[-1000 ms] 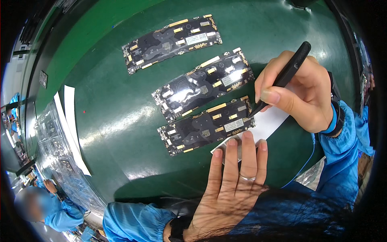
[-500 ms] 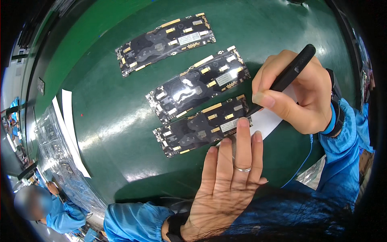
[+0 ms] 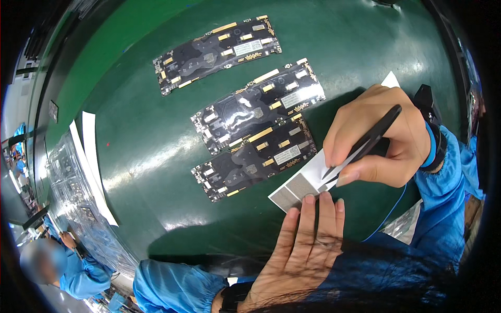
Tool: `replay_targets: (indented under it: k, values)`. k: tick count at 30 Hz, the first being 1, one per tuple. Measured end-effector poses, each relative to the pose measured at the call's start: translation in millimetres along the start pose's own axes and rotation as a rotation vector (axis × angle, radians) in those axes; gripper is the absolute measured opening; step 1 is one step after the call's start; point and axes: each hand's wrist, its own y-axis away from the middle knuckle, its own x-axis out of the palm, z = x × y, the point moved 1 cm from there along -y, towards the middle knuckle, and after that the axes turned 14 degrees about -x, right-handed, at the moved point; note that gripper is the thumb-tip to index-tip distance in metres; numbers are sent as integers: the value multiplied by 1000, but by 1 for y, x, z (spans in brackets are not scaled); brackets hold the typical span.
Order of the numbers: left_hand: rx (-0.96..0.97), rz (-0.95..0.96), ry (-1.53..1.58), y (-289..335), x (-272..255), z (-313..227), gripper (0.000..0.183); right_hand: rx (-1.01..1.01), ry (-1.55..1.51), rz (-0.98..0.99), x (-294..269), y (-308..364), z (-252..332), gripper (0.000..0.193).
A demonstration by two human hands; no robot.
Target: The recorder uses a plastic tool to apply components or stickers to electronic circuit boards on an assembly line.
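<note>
Now we press our left hand [image 3: 308, 245], fingers flat and together, on the near edge of a white sheet of grey rectangular pads [image 3: 302, 182] lying just beside the nearest black circuit board [image 3: 255, 159]. Our right hand [image 3: 381, 138] pinches black tweezers [image 3: 362, 143], tips touching the sheet.

Slim black pointed tweezers [image 3: 360, 148], tilted, tips touching a white rectangular backing sheet with grey square pads [image 3: 300, 185]; the sheet lies flat on green matting, beside the nearest dark circuit board.
</note>
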Motion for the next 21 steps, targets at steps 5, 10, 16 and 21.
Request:
replay_targets:
  k: [5,10,16,21]
  values:
    - [-4,-4,-8,-1,4,1,50,-117,21,63,1,0,-8,17]
    - [-25,-7,-34,-2,4,-2,50,-92,-3,64,0,-1,-7,16]
    - [-15,-29,-43,4,9,0,50,170,-118,33,-4,-6,4,16]
    - [-39,-70,29,-1,-2,4,49,365,-163,-384,9,-21,14,12]
